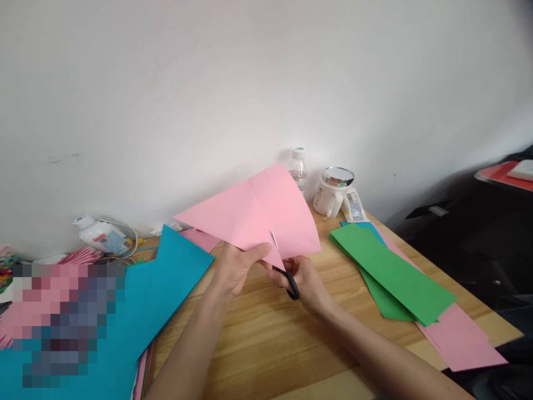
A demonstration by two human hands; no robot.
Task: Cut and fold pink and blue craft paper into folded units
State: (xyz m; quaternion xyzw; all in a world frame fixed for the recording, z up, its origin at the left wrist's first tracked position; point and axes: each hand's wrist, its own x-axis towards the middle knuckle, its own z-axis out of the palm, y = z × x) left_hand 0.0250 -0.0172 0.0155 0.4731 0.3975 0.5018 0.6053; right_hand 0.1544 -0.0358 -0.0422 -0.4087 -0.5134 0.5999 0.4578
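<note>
A large pink paper sheet (250, 208) is held up above the wooden table, its left end narrowing to a point. My left hand (241, 266) grips its lower edge, thumb on the front face and fingers behind. Black-handled scissors (293, 286) are in my right hand (303, 278), with the fingers closed round the handles. One blade lies across the front of the pink sheet near its lower edge, pointing up and left, and the other is hidden behind the paper.
Blue sheets (166, 283) lie at the left near a white bottle (104, 234). Green strips (395, 272) overlap pink strips (462, 339) at the right. A clear bottle (298, 166), a white mug (327, 197) and a small packet (353, 206) stand by the wall.
</note>
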